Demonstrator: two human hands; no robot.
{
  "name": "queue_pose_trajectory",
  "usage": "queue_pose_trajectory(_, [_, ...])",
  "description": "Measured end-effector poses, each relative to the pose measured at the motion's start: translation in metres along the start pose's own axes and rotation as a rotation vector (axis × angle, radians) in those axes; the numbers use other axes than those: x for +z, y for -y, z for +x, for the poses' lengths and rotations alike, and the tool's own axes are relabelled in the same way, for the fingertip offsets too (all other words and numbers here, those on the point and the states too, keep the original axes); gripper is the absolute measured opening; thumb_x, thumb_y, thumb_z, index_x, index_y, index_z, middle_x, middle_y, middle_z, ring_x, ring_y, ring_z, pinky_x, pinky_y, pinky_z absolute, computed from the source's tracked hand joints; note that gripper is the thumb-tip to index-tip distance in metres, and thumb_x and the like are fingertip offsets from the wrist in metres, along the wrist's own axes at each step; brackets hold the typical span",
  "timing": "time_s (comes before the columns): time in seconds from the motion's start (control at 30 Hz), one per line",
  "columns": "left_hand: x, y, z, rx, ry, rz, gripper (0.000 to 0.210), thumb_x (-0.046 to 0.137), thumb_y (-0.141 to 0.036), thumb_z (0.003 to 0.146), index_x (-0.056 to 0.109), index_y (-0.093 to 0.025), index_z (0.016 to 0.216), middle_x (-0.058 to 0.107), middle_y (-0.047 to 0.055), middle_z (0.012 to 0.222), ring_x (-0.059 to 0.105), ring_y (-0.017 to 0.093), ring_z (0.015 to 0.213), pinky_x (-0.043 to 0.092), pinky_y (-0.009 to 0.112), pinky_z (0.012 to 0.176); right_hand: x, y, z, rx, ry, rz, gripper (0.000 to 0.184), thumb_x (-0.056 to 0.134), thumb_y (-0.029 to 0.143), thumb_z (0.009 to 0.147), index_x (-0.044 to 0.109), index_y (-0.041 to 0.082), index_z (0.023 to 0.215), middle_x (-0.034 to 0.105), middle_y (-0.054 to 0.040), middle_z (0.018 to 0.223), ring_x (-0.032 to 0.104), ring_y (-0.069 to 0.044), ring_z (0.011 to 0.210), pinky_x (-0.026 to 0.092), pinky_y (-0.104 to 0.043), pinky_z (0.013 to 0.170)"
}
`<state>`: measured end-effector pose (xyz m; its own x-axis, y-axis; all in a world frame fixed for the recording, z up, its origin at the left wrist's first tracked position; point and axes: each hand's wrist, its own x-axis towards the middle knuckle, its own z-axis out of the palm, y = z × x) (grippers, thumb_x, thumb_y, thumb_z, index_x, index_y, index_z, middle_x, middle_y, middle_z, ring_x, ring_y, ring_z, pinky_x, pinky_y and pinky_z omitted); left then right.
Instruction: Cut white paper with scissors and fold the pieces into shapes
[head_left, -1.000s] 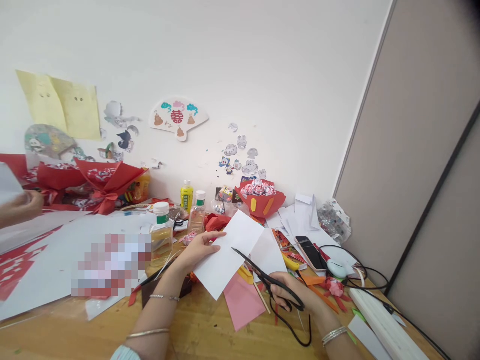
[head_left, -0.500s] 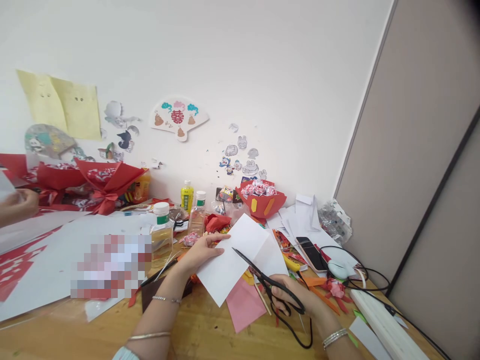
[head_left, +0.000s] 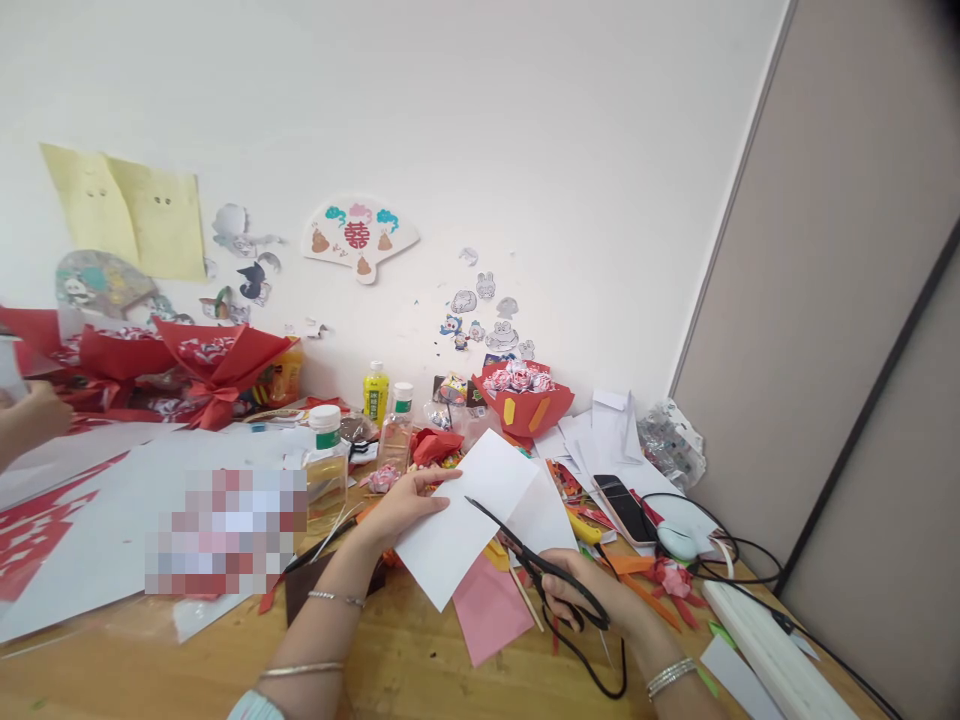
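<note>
My left hand (head_left: 409, 508) pinches the left edge of a white sheet of paper (head_left: 442, 560), thumb on top, holding it tilted over the table. In my right hand (head_left: 574, 590) is a pair of black-handled scissors (head_left: 517, 548), its fingers closed round the handles. The blades lie across the white sheet, their tips near my left thumb. Whether the blades have cut into the paper I cannot tell. Below the sheet rests a square of pink paper (head_left: 491, 612). Another white sheet (head_left: 546, 510) lies behind it on the right.
Another person's hand (head_left: 36, 415) is at the far left. Clear bottles (head_left: 326, 470), a yellow bottle (head_left: 375, 392) and a red-wrapped bouquet (head_left: 525, 400) stand behind. A phone (head_left: 625, 508), a mouse (head_left: 676, 540), cables and a white power strip (head_left: 772, 650) lie at right.
My hands, the sheet and the scissors hold nearly the same place. The other person's hand at the far left has shifted slightly.
</note>
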<state>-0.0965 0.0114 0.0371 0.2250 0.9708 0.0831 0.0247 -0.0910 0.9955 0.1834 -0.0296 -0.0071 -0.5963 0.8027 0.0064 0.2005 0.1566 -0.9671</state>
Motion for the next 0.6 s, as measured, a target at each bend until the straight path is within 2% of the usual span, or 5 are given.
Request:
queue_pose_trajectory(0.3, [0.004, 0.004, 0.003, -0.005, 0.051, -0.049, 0.059, 0.074, -0.024, 0.056, 0.06, -0.016, 0.113, 0.066, 0.008, 0.099, 0.063, 0.016, 0.07, 0.048, 0.025, 0.058, 0.003, 0.012, 0.0, 0.021, 0.031, -0.012, 0.04, 0.058, 0.054, 0.068, 0.052, 0.016, 0.079, 0.041, 0.0083, 0.042, 0.033, -0.006, 0.035, 0.023, -0.019, 0.035])
queue_pose_trajectory(0.5, [0.006, 0.009, 0.006, 0.033, 0.056, -0.038, 0.054, 0.072, -0.023, 0.058, 0.061, -0.016, 0.11, 0.065, 0.009, 0.106, 0.063, 0.016, 0.073, 0.048, 0.024, 0.059, 0.004, 0.01, -0.002, 0.016, 0.037, -0.004, 0.051, 0.052, 0.066, 0.068, 0.052, 0.017, 0.081, 0.043, 0.0067, 0.046, 0.035, -0.007, 0.036, 0.025, -0.022, 0.037])
queue_pose_trajectory(0.6, [0.006, 0.011, 0.007, 0.011, 0.046, -0.046, 0.058, 0.073, -0.024, 0.057, 0.059, -0.016, 0.113, 0.066, 0.009, 0.102, 0.063, 0.016, 0.071, 0.048, 0.024, 0.059, 0.003, 0.005, 0.0, 0.023, 0.026, 0.006, 0.055, 0.053, 0.069, 0.066, 0.052, 0.017, 0.083, 0.044, 0.0069, 0.047, 0.036, -0.006, 0.037, 0.026, -0.021, 0.037])
